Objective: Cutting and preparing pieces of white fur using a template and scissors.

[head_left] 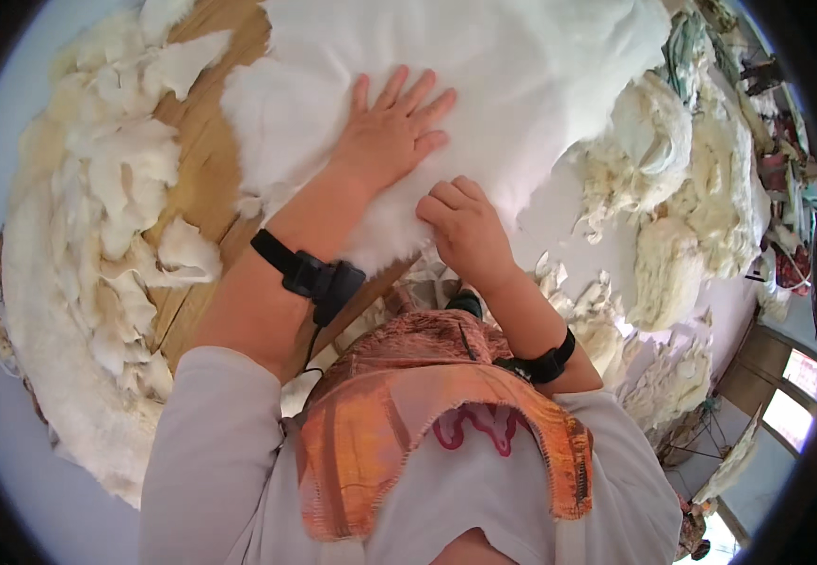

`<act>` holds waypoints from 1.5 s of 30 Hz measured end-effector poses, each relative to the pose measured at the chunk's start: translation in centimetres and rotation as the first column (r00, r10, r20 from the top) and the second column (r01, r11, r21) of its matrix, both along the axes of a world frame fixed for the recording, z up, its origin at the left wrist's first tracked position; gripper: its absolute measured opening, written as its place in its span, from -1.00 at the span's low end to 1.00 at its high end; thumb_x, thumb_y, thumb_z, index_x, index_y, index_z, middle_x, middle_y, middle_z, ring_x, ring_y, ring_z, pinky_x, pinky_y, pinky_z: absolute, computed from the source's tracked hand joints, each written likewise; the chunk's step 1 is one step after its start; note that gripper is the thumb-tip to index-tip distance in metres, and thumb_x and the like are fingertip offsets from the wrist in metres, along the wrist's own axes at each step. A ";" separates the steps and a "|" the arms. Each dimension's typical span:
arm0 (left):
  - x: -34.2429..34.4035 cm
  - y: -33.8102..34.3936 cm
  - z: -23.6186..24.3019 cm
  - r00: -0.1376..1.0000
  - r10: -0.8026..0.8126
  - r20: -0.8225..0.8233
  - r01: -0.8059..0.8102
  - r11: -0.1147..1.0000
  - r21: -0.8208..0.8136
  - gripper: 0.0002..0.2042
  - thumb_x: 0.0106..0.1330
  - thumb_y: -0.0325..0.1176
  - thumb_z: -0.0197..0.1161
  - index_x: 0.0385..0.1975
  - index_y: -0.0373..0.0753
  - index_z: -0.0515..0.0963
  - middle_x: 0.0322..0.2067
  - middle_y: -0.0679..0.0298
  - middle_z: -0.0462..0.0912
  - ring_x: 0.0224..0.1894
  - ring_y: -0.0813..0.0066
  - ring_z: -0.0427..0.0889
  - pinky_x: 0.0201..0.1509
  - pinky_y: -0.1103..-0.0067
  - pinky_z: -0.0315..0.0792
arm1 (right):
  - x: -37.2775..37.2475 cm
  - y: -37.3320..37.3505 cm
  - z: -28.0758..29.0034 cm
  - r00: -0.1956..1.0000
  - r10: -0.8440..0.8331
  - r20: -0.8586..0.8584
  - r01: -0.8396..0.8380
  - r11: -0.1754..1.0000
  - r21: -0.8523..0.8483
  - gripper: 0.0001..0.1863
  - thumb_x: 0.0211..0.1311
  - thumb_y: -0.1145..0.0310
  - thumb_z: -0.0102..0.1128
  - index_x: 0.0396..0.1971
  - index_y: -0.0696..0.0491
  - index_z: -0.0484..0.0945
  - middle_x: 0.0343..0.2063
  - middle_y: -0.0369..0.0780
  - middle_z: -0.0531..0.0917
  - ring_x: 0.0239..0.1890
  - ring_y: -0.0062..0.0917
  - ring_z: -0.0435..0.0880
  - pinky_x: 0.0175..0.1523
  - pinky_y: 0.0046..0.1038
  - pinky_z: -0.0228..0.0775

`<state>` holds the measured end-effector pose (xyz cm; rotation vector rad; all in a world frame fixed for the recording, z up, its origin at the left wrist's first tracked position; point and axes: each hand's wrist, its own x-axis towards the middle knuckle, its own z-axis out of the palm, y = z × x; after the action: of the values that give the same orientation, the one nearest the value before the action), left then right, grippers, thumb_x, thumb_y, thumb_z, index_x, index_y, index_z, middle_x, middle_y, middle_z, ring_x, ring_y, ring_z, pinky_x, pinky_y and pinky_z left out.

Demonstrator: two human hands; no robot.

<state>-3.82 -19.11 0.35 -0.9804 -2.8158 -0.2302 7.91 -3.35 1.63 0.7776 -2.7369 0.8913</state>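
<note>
Flat, our left hand (394, 127) spreads on the white fur pelt (512, 66) | right hand (466, 229) curls; we can't tell if it pinches | pelt on wooden table (203, 160) | bright window (789, 420) at right

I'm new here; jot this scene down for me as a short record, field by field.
Left hand: spread flat on white fleecy sheet
Right hand: curled near the sheet's lower edge; grip unclear
Underneath: wooden surface
Picture left: ragged cream pieces
Picture right: cream fleecy bundles
Worn: orange patterned apron, black straps on both forearms
</note>
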 end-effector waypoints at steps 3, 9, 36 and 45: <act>0.0 -0.8 -0.5 1.000 0.015 0.010 -0.015 1.000 -0.010 -0.46 0.47 0.06 -0.09 0.43 0.18 0.14 0.47 0.36 0.06 0.52 0.23 -0.07 0.48 -0.05 -0.28 | 4.6 1.3 0.1 0.996 0.052 0.075 -0.057 0.996 0.064 -0.75 -0.17 0.63 0.14 -0.43 0.00 0.50 -0.43 -0.21 0.45 -0.21 -0.26 0.47 -0.05 -0.30 0.36; -0.8 -2.2 -0.1 0.993 0.095 0.075 -0.094 0.995 -0.014 -0.41 0.43 0.04 0.00 0.43 0.11 0.14 0.47 0.22 0.04 0.52 0.13 -0.08 0.45 -0.13 -0.27 | 3.8 3.7 4.4 0.997 0.080 -0.005 -0.080 0.994 -0.076 -0.47 -0.03 0.45 0.22 0.07 -0.10 0.53 0.17 -0.13 0.47 0.17 -0.19 0.44 0.28 -0.12 0.21; 1.4 4.5 2.6 0.728 0.663 0.174 -0.642 0.748 -0.168 -0.38 0.46 -0.16 -0.07 0.49 -0.06 -0.02 0.50 0.14 -0.09 0.54 0.13 -0.17 0.48 -0.04 -0.38 | -34.2 42.1 -5.6 0.868 -0.463 -0.178 0.492 0.850 0.186 -0.50 0.35 0.16 -0.06 0.29 -0.16 0.35 0.32 -0.23 0.35 0.42 -0.30 0.17 0.37 0.04 0.06; -2.5 10.1 1.4 0.507 0.851 0.141 -0.848 0.521 -0.093 -0.39 0.47 -0.19 -0.09 0.49 -0.09 -0.03 0.50 0.18 -0.05 0.54 0.18 -0.15 0.49 0.00 -0.38 | -39.0 40.7 -3.9 0.922 -0.298 -0.245 0.371 0.861 0.348 -0.40 0.39 -0.04 -0.08 0.39 -0.25 0.21 0.43 -0.21 0.18 0.47 -0.28 0.08 0.50 0.00 -0.27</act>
<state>-6.31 -9.05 1.77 0.5632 -3.0423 -0.1595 -31.09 37.38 -2.27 0.3808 -2.7852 0.1919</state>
